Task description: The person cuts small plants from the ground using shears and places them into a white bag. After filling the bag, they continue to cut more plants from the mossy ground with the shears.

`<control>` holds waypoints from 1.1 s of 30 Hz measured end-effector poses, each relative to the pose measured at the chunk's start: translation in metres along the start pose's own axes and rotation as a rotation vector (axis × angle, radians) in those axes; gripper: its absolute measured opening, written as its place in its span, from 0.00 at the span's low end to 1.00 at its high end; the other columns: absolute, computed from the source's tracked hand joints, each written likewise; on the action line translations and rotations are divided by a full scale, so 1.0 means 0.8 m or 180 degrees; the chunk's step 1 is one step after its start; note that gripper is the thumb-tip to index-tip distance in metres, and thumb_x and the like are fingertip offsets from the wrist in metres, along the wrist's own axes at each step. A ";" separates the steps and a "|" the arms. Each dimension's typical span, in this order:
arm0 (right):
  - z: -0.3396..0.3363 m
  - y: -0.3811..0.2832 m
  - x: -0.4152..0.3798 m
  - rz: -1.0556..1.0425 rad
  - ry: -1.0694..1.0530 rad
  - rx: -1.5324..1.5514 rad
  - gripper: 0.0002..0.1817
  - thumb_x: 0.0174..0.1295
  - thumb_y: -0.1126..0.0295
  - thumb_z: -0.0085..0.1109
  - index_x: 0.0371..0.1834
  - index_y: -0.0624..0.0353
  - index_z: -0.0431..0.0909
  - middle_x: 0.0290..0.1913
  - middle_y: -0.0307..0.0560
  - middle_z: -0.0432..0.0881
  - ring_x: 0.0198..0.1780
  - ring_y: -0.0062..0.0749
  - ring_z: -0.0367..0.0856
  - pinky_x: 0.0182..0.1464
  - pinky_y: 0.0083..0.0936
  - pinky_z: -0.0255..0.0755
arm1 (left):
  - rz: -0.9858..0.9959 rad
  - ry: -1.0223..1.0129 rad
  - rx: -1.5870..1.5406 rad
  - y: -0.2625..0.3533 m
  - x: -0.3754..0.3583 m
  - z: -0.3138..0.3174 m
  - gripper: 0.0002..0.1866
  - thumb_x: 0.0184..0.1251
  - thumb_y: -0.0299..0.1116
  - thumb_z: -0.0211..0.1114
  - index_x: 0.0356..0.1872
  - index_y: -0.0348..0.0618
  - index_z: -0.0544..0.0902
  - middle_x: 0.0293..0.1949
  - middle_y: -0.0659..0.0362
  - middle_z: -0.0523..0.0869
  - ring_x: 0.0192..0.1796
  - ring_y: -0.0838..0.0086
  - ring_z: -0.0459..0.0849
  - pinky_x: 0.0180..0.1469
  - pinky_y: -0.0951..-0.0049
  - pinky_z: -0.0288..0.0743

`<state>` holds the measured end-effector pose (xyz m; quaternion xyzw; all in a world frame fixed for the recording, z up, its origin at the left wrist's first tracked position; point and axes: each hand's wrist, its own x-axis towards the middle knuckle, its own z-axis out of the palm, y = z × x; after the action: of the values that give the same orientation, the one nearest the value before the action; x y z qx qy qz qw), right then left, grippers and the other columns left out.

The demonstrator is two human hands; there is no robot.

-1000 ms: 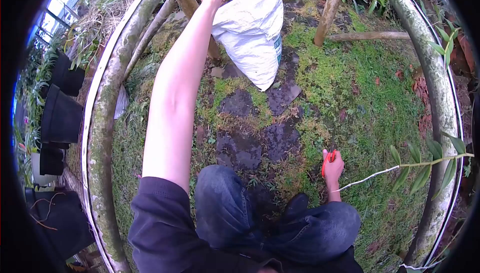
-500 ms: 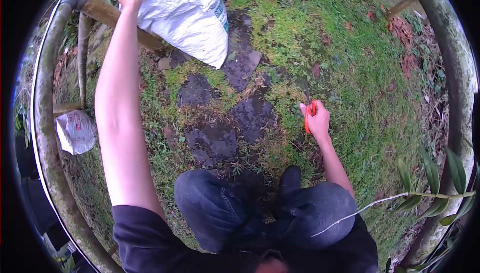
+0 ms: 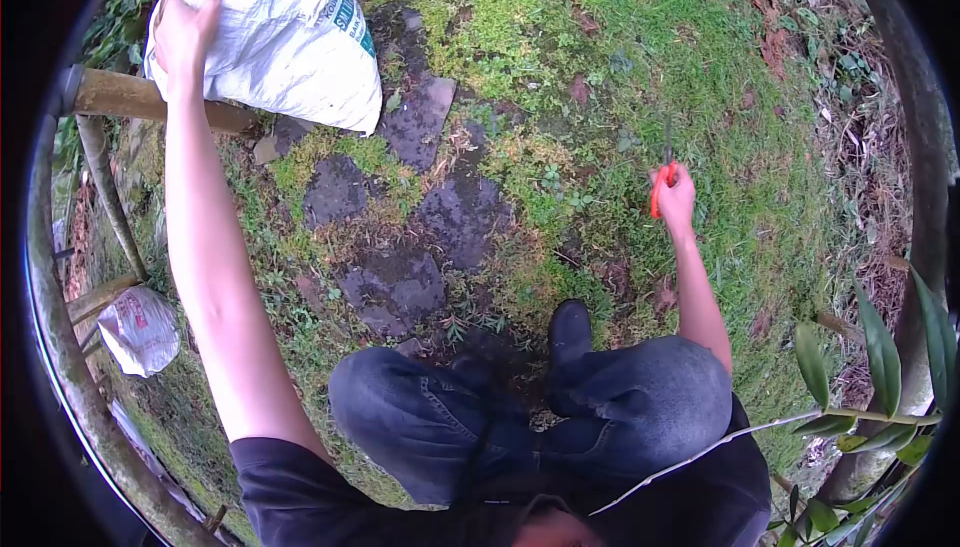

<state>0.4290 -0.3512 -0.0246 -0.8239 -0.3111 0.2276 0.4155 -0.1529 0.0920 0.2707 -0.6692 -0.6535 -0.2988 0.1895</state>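
Observation:
My left hand [image 3: 190,32] grips the upper left edge of a white woven plastic sack [image 3: 285,42], with its thumb laid across the front and the other fingers partly hidden. Green print runs down the sack's right side, and its lower corner hangs over the stone path. Out to the right, over the grass, my right hand [image 3: 677,202] is closed around the red handles of a pair of scissors [image 3: 663,190]. Their thin dark blades point away from me.
Flat dark paving stones [image 3: 395,277] lie in the moss before my knees. A wooden rail [image 3: 120,94] runs behind the sack. A second white bag [image 3: 140,332] sits at the left fence. Long-leaved stems [image 3: 880,347] reach in from the right.
The whole view has shifted. My left hand and the sack appear farther left and more of the hand shows. My right hand with the scissors has moved right and slightly forward.

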 end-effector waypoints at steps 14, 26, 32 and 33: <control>-0.018 0.028 0.013 -0.0087 -0.0166 -0.0208 0.16 0.64 0.59 0.73 0.37 0.59 0.78 0.24 0.37 0.80 0.21 0.21 0.79 0.24 0.24 0.72 | -0.0040 0.0017 -0.0877 0.018 -0.067 -0.192 0.28 0.73 0.56 0.66 0.62 0.46 0.86 0.50 0.47 0.91 0.56 0.60 0.90 0.62 0.59 0.79; -0.003 0.057 0.008 0.0063 -0.0390 -0.0066 0.24 0.60 0.50 0.75 0.27 0.59 0.77 0.24 0.37 0.78 0.28 0.23 0.75 0.34 0.29 0.71 | -0.0145 -0.0778 -0.0423 -0.028 -0.139 -0.241 0.31 0.69 0.58 0.69 0.60 0.42 0.86 0.45 0.46 0.93 0.49 0.60 0.93 0.54 0.62 0.82; 0.003 0.007 -0.015 -0.0092 -0.0616 -0.0478 0.29 0.58 0.42 0.75 0.26 0.60 0.78 0.22 0.40 0.78 0.27 0.26 0.75 0.34 0.32 0.72 | 0.0705 0.0376 0.0535 -0.016 -0.149 -0.217 0.39 0.67 0.62 0.69 0.67 0.40 0.78 0.59 0.39 0.84 0.64 0.50 0.82 0.66 0.54 0.75; 0.006 -0.001 -0.019 -0.0163 -0.0641 -0.0662 0.30 0.57 0.41 0.75 0.26 0.60 0.78 0.22 0.41 0.78 0.27 0.27 0.76 0.35 0.32 0.73 | 0.0885 0.0985 0.0884 0.017 -0.165 -0.222 0.37 0.67 0.59 0.70 0.65 0.39 0.79 0.58 0.37 0.82 0.64 0.50 0.79 0.67 0.54 0.73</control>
<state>0.4148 -0.3591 -0.0249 -0.8273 -0.3939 0.2651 0.3003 -0.1619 -0.1236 0.3203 -0.6665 -0.5532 -0.2761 0.4166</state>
